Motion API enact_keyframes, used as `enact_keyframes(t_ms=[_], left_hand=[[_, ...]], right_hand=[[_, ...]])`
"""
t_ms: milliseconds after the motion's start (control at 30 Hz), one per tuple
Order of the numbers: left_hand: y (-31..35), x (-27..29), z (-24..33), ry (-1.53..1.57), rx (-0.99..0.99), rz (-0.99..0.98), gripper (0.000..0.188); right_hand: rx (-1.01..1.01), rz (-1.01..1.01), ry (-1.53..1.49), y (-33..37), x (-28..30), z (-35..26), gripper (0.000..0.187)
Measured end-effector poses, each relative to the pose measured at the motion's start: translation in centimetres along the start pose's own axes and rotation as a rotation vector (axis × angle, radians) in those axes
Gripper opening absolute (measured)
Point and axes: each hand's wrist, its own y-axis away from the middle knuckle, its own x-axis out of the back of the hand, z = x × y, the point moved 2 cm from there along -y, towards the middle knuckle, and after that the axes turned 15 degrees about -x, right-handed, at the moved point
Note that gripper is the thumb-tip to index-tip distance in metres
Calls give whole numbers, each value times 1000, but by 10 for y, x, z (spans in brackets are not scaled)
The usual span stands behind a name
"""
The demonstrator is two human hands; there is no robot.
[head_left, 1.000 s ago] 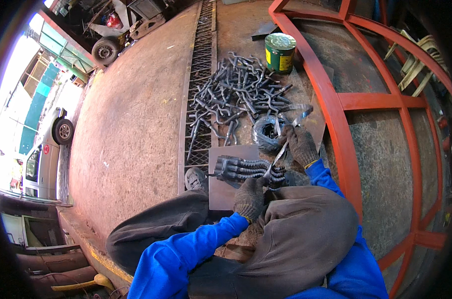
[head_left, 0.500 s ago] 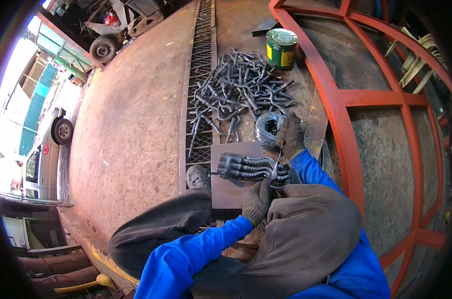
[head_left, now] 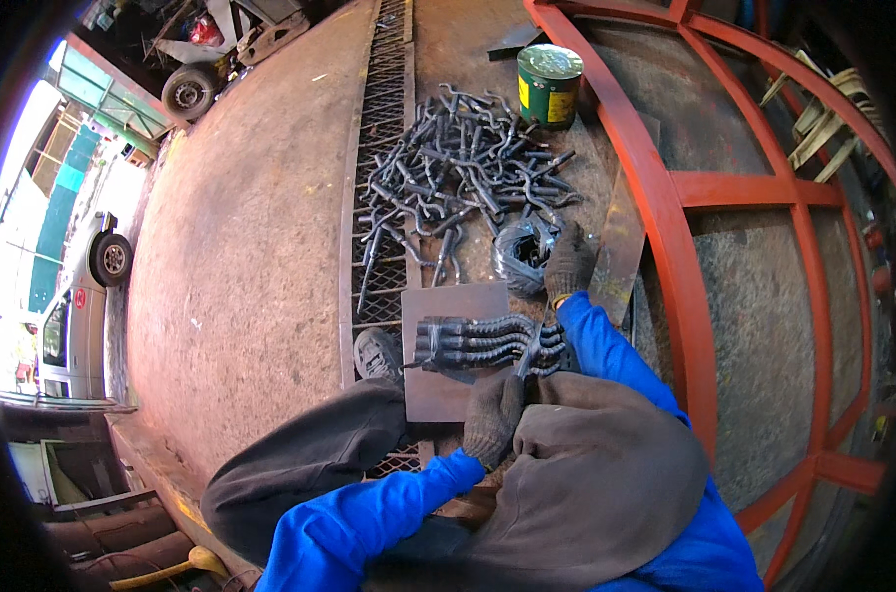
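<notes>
A bundle of dark bent metal rods [head_left: 473, 342] lies across a flat grey plate [head_left: 436, 400] in front of me. Around the bundle's right part runs a thin greyish plastic strip [head_left: 533, 345]. My left hand [head_left: 494, 419], in a dark knitted glove, is closed on the strip's near end, just below the rods. Beyond the bundle, my gloved right hand [head_left: 571, 264] is closed on the strip's other end, its fingertips partly hidden. It is beside a crumpled roll of grey plastic [head_left: 512, 264].
Loose bent rods [head_left: 458, 168] form a heap beyond the plate, partly over a floor grating [head_left: 369, 109]. A green and yellow can [head_left: 550, 89] stands behind them. At right is a red metal frame [head_left: 680, 257]. My shoe [head_left: 377, 353] is left of the plate.
My left hand has drawn back toward me from the bundle, and my right hand has shifted slightly. The strip now sits across the rods, between both hands. The view has moved a little.
</notes>
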Motion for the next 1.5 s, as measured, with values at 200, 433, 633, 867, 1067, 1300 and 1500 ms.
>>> enact_keyframes(t_ms=[200,433,633,867,1067,1300,1500], left_hand=[[-1,3,16,-63,13,27,30],[-32,19,55,-110,-216,26,20],[-65,42,59,237,-263,-58,30],[-67,44,80,74,-527,-364,52],[-74,38,58,-402,-781,-281,39],[-45,9,36,-219,-698,49,62],[-40,22,-5,-334,-854,-120,64]], right_hand=[[350,-166,67,16,8,-19,54],[-257,-684,-412,-21,48,17,42],[-256,-898,-267,32,94,14,38],[-647,-980,-906,63,88,24,31],[-489,-1017,-1013,53,68,-5,31],[-487,-1040,-1120,42,83,-61,39],[-404,-947,-1018,63,89,-80,33]])
